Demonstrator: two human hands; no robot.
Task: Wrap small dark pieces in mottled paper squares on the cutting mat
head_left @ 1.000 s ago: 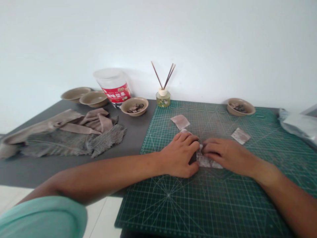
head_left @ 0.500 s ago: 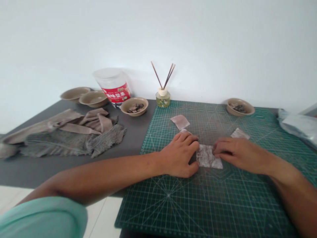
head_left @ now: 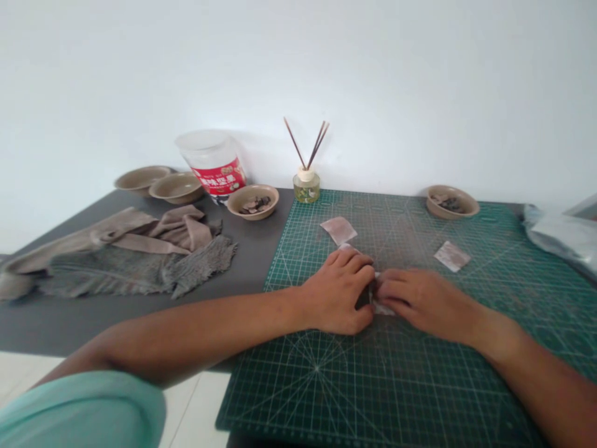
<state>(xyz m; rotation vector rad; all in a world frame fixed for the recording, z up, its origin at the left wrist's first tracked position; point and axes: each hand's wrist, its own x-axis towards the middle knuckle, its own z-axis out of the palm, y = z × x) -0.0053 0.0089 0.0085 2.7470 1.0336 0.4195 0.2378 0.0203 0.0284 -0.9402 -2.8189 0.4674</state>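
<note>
A crumpled greyish-white piece (head_left: pixel 385 309), thin like cloth or paper, lies on the green cutting mat (head_left: pixel 317 386), mostly covered by both hands. My left hand (head_left: pixel 340 289) rests at its left side, fingers curled and pressed down on the edge. From the right, my right hand (head_left: pixel 415 298) has its fingers pinched together on the same piece, close to the left fingertips. Two similar small squares lie beyond the hands, a pinkish one (head_left: pixel 339 231) and a mottled one (head_left: pixel 452 256). A further pale bit (head_left: pixel 347 247) shows just above my left fingers.
Bowls of small pieces stand at the back left (head_left: pixel 253 202) and back right (head_left: pixel 452 202). A reed diffuser (head_left: pixel 306 186), a red-labelled tub (head_left: pixel 219 171), two more bowls (head_left: pixel 176 188), grey-brown cloths (head_left: pixel 125 255) and a plastic bag (head_left: pixel 562 230) are around the mat.
My right hand has moved left, towards my left hand, and the thin piece now shows much less, apparently folded over. My left hand has stayed in place.
</note>
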